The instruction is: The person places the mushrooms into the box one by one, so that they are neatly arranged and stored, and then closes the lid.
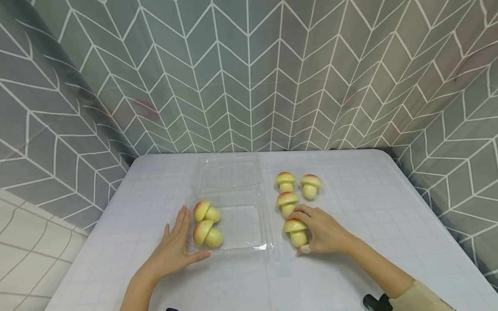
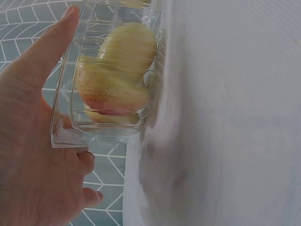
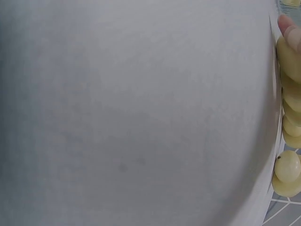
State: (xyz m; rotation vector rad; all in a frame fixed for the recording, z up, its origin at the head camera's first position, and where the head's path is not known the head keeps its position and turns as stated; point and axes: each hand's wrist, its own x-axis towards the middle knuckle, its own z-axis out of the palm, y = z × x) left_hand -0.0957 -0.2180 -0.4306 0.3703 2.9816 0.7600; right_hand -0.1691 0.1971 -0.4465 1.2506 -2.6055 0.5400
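A clear plastic clamshell container (image 1: pixel 241 247) lies with its lid (image 1: pixel 227 172) folded back on the far side. Two yellow mushroom-shaped pieces with reddish caps, one at the back (image 1: pixel 212 214) and one in front (image 1: pixel 213 237), lie along its left side. My left hand (image 1: pixel 175 248) rests with straight fingers at the container's left wall, the thumb by its front corner; the left wrist view shows the container (image 2: pixel 70 136) against the hand (image 2: pixel 37 155). To the right, my right hand (image 1: pixel 324 231) grips the nearest mushroom-shaped piece (image 1: pixel 297 238) between fingers and thumb. A bandage wraps that thumb.
Behind the right hand stand more mushroom-shaped pieces: one close by (image 1: pixel 287 201), another (image 1: pixel 285 179) farther back, a third (image 1: pixel 310 185) to its right. A dark object (image 1: pixel 377 302) is near the right sleeve. A patterned curtain (image 1: pixel 249 77) hangs behind the white table (image 1: pixel 241 287).
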